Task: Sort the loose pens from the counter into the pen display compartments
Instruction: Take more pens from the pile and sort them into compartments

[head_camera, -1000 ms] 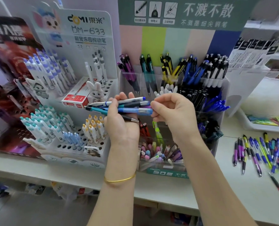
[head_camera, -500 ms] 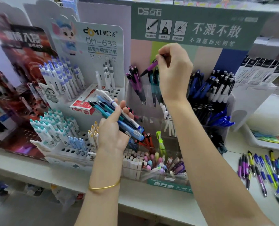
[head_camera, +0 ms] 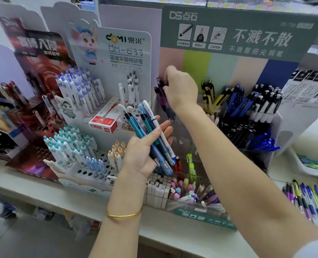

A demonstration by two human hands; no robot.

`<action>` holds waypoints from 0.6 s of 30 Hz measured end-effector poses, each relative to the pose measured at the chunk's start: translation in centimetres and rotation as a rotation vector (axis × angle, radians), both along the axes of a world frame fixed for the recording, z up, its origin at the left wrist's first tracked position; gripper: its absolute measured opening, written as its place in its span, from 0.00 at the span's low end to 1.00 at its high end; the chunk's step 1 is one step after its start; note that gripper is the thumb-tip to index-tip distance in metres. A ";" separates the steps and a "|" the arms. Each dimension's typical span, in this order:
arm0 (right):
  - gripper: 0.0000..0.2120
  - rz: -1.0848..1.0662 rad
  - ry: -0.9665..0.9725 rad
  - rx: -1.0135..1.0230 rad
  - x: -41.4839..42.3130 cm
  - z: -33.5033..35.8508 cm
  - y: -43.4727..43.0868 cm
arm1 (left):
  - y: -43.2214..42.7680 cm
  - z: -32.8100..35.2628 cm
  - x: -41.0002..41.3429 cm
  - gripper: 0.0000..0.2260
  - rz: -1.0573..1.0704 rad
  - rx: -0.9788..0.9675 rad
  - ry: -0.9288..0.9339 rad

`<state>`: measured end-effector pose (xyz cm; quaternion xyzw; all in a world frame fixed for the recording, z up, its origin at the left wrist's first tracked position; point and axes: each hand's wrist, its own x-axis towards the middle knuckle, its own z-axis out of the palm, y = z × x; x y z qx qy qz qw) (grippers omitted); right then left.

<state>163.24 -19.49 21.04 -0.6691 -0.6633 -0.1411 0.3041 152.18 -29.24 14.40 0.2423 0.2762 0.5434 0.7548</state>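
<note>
Left hand [head_camera: 145, 151], palm up, grips a bundle of pens [head_camera: 150, 131] under the thumb: teal, blue and white barrels fanned across the palm, tips toward the near side. Right hand [head_camera: 180, 90] pinches the top of a purple pen [head_camera: 161, 84] standing in the far-left compartment of the clear pen display [head_camera: 277, 120]. More loose pens [head_camera: 310, 200], purple, blue and yellow, lie on the counter [head_camera: 191, 235] at the right.

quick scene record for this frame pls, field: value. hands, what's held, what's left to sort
left hand: palm up, holds pen bundle of teal, blue and white pens
right hand: curled fingers at the tops of the purple pens in the leftmost clear compartment; grip unclear
loose pens: lying on the counter, far right
stage: sorting not finished
</note>
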 end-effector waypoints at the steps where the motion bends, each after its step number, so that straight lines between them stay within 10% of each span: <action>1: 0.09 -0.011 -0.056 -0.054 -0.1 -0.2 0.2 | 0.0 -0.1 -0.1 0.11 -0.015 0.007 0.005; 6: 0.11 0.175 0.341 0.112 1.1 0.1 -4.7 | -0.6 -0.6 -0.6 0.13 -0.146 0.057 -0.006; 12: 0.08 0.309 0.721 -0.336 2.8 -3.9 -12.4 | -2.1 -1.8 0.4 0.15 -0.410 0.128 0.116; 18: 0.05 0.090 1.030 0.276 7.9 -4.1 -13.2 | -2.4 -3.0 2.5 0.13 -0.425 0.013 0.187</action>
